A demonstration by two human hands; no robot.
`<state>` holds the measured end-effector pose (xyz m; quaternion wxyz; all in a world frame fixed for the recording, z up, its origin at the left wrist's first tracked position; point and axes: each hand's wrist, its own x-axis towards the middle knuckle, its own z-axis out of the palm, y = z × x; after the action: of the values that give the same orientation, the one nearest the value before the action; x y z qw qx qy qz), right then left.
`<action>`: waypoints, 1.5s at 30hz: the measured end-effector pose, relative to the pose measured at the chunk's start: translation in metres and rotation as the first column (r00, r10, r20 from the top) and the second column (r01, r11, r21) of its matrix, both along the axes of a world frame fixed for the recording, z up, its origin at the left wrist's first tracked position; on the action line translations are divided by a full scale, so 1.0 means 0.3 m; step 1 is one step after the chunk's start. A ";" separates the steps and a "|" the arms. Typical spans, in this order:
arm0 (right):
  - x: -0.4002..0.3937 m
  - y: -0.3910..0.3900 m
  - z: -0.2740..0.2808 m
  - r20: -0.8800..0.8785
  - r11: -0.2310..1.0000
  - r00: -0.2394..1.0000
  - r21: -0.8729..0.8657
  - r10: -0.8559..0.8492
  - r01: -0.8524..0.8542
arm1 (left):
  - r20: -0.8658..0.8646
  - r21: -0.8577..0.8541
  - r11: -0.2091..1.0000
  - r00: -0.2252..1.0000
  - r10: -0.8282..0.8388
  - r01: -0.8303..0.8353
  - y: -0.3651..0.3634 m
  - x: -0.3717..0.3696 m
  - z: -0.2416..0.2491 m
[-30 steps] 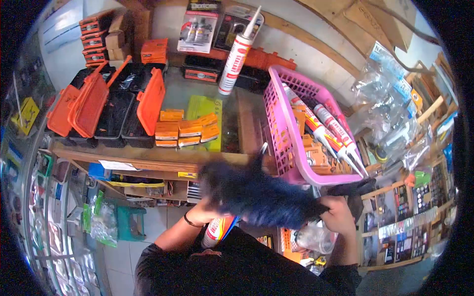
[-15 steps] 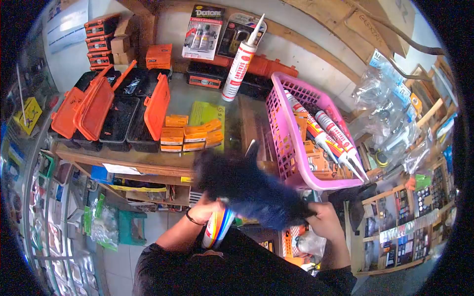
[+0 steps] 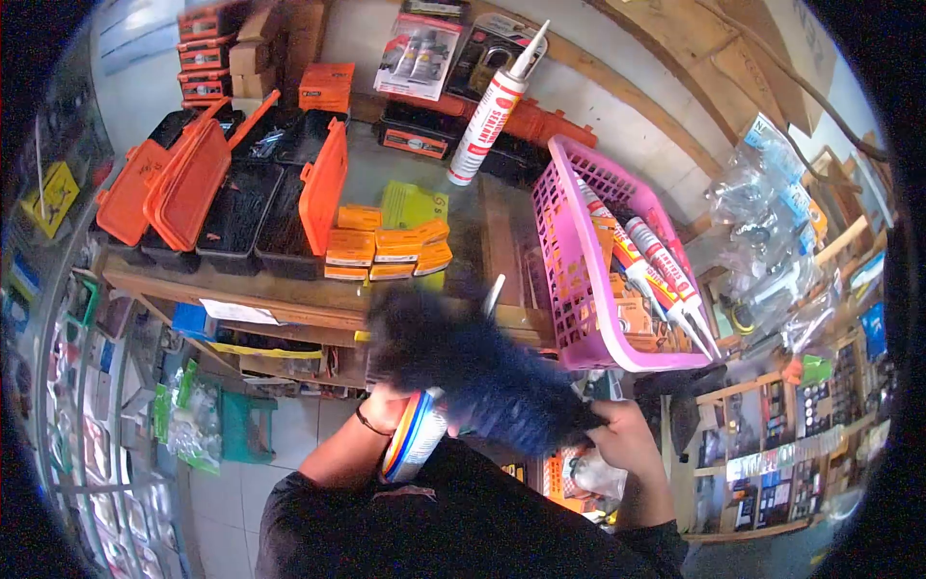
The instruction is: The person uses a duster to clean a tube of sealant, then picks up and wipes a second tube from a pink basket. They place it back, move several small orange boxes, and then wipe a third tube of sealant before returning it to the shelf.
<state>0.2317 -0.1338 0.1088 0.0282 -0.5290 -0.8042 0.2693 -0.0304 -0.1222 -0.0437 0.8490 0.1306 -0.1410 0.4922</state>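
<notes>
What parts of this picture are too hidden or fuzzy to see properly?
- Sealant tube in the left hand: the fluffy dark duster covers its middle; only its end and nozzle tip show. Its label is unreadable.
- Duster: motion-blurred, so its shape is unclear.
- Right hand: what its fingers grip is buried in the duster's fluff.
- Boxes at the bottom of the pink basket: print too small to read.

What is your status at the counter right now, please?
Left hand grips sealant tube. Right hand holds dark duster over it. Pink basket alongside.
</notes>
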 end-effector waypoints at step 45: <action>-0.301 0.419 -0.246 -0.824 0.828 0.142 -0.559 -0.548 -0.048 | -0.625 0.061 0.913 0.698 0.350 -0.403 -0.248 -0.053 0.104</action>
<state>0.1412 -0.0081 0.0350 0.4501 -0.3565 -0.4038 0.7122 -0.0462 -0.1967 -0.0126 0.7328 0.2777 0.1975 0.5890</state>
